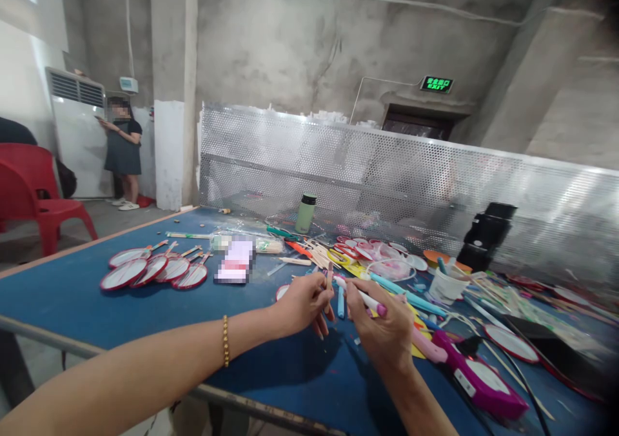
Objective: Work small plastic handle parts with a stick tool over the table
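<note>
My left hand (304,304) is closed around a thin wooden stick (329,276) that stands upright between its fingers; a gold bead bracelet sits on that wrist. My right hand (382,329) is closed on a white pen with a pink cap (362,297), its tip pointing toward the stick. Both hands hover over the blue table (72,294), close together. Under them lie a blue pen (340,304) and part of a small round fan (282,291).
A row of red-rimmed round fans (155,269) lies at the left. A green bottle (305,214), a white cup (447,286), a purple glue gun (476,375) and several sticks and fans crowd the right. A person stands by the far wall; a red chair (29,197) is left.
</note>
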`<action>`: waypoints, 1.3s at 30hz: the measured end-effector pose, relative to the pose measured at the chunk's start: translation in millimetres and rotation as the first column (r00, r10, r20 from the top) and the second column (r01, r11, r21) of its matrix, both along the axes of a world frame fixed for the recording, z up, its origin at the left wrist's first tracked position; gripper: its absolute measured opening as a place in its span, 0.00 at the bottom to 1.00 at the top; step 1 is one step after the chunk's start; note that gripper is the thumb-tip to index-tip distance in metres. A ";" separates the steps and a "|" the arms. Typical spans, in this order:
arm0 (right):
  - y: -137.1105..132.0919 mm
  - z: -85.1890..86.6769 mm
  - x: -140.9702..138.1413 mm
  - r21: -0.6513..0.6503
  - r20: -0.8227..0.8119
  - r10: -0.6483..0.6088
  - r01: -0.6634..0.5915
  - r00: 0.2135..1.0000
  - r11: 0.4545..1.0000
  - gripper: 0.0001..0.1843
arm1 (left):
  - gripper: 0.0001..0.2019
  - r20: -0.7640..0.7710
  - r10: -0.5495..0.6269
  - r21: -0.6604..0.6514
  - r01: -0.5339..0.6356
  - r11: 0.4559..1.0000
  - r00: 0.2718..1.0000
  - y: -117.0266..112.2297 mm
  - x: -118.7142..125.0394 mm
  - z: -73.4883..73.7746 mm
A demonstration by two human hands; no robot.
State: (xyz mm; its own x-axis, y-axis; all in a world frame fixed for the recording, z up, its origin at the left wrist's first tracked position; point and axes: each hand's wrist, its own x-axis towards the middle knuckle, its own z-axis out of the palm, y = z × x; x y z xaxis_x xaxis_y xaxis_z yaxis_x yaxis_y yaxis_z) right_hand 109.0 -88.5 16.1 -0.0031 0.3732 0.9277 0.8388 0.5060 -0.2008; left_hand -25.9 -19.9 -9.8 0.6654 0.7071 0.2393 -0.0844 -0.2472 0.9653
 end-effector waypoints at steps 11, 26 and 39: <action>0.0 0.7 -1.6 -0.007 0.027 0.042 -0.042 0.999 0.999 0.07 | 0.11 0.008 -0.009 0.014 0.009 1.000 1.000 -1.6 -0.3 1.7; 0.4 -1.6 0.4 -0.001 0.020 0.017 -0.017 1.000 1.000 0.06 | 0.11 -0.001 -0.001 0.009 0.001 1.000 1.000 -2.3 -0.3 2.4; 3.0 -1.2 1.4 0.017 0.033 0.039 -0.040 0.999 0.999 0.05 | 0.11 -0.008 0.001 0.010 -0.001 1.000 1.000 0.5 0.6 -1.7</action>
